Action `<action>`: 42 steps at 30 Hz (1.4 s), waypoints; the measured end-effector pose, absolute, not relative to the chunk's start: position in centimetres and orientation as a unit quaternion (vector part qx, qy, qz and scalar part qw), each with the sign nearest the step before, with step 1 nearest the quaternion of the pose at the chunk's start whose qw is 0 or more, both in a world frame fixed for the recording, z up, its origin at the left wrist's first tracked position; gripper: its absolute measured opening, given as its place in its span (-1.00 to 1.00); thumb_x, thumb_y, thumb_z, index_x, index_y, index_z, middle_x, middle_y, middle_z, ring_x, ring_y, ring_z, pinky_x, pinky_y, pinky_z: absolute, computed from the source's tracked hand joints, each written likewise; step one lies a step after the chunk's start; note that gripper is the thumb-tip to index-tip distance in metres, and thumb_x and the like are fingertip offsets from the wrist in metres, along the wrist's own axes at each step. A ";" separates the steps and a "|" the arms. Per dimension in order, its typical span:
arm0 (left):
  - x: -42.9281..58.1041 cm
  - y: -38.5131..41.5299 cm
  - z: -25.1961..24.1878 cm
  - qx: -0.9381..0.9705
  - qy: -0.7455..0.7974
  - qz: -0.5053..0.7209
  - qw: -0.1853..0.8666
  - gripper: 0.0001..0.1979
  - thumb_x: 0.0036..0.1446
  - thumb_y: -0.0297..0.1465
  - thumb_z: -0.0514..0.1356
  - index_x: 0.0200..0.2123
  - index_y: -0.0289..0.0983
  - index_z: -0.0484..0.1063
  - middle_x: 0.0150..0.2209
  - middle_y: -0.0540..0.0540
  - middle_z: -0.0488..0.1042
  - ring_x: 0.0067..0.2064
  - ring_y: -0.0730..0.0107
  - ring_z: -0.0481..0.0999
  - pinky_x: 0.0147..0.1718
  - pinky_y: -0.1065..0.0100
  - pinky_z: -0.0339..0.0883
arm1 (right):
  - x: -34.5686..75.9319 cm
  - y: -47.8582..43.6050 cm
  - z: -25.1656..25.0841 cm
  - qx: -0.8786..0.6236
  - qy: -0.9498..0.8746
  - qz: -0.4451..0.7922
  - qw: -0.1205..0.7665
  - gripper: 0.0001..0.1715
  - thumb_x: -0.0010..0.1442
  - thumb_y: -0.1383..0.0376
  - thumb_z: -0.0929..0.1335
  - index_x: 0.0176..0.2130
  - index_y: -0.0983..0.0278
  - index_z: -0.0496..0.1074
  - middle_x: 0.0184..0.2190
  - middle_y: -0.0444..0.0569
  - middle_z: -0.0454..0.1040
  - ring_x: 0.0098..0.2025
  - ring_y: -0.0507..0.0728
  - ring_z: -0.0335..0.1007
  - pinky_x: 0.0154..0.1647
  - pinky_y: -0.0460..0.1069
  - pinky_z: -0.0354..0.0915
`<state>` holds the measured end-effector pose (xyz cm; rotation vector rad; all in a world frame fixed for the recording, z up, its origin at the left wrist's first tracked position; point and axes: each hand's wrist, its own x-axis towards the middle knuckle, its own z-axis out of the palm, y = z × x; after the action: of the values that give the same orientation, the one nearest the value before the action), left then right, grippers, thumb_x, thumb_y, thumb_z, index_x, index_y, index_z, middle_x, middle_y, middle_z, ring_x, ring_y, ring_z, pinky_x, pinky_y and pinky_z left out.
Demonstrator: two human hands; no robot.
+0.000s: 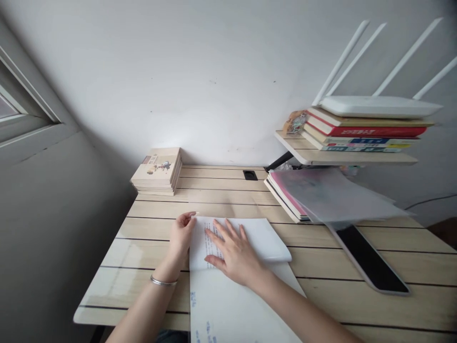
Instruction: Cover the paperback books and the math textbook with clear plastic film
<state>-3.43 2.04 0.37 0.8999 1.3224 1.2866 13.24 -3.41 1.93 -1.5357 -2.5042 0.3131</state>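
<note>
An open book (243, 300) lies on the desk in front of me, its lower page pale with some blue handwriting along the left edge. Across its upper part rests a white page (266, 238) with printed lines and a curled right edge. My left hand (183, 232) pinches the top left corner of that page, thumb against curled fingers. Spread flat on the printed part, my right hand (232, 252) presses the page down with fingers apart. Beyond the book's top edge a faint clear sheet (224, 205) seems to lie on the desk.
A stack of books (157, 169) stands at the back left. On the right are a phone (373, 259), papers and notebooks under a translucent sheet (332, 190), and a raised shelf (353, 156) with books and a white router (380, 105). A wall (214, 95) rises behind.
</note>
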 end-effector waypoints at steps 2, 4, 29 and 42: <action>-3.4 2.1 0.2 0.395 0.558 0.539 0.492 -0.69 -0.11 -0.30 0.24 -0.26 -0.32 0.45 -0.41 -0.07 0.51 -0.36 0.38 0.47 -0.37 0.40 0.27 | 13.1 -3.4 1.9 -0.515 -0.845 0.104 0.102 -0.26 0.22 -0.13 0.14 0.26 0.13 0.13 0.32 0.10 0.01 0.31 0.46 -0.15 0.14 0.50 -0.10; -3.3 2.1 0.1 0.407 0.565 0.540 0.473 -0.70 -0.10 -0.29 0.22 -0.28 -0.32 0.44 -0.39 -0.10 0.52 -0.34 0.35 0.47 -0.35 0.37 0.28 | 13.1 -3.4 2.1 -0.513 -0.844 0.108 0.112 -0.28 0.23 -0.12 0.14 0.24 0.15 0.16 0.31 0.10 0.04 0.31 0.45 -0.13 0.15 0.49 -0.08; -3.6 1.8 0.2 0.446 0.561 0.545 0.436 -0.71 -0.05 -0.20 0.20 -0.29 -0.27 0.40 -0.37 -0.05 0.44 -0.33 0.38 0.40 -0.34 0.39 0.23 | 26.1 0.2 -1.1 -0.715 -0.541 0.223 0.382 -0.62 -0.03 0.04 0.24 -0.68 0.22 0.25 -0.57 -0.09 0.29 -0.38 0.15 0.30 -0.31 0.00 0.20; -3.8 2.2 0.4 0.443 0.671 0.437 0.402 -0.65 -0.14 -0.38 0.11 -0.20 -0.31 0.37 -0.57 0.06 0.35 -0.59 0.45 0.26 -0.57 0.40 0.06 | 26.8 2.5 -0.9 -0.730 -0.414 0.356 0.411 -0.64 -0.18 0.18 0.44 -0.34 0.26 0.35 -0.46 -0.08 0.49 -0.43 0.12 0.44 -0.41 -0.01 0.31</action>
<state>-3.83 2.17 0.36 1.1205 1.6975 1.1059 26.77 2.50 -0.86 -1.8380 -1.0410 0.8968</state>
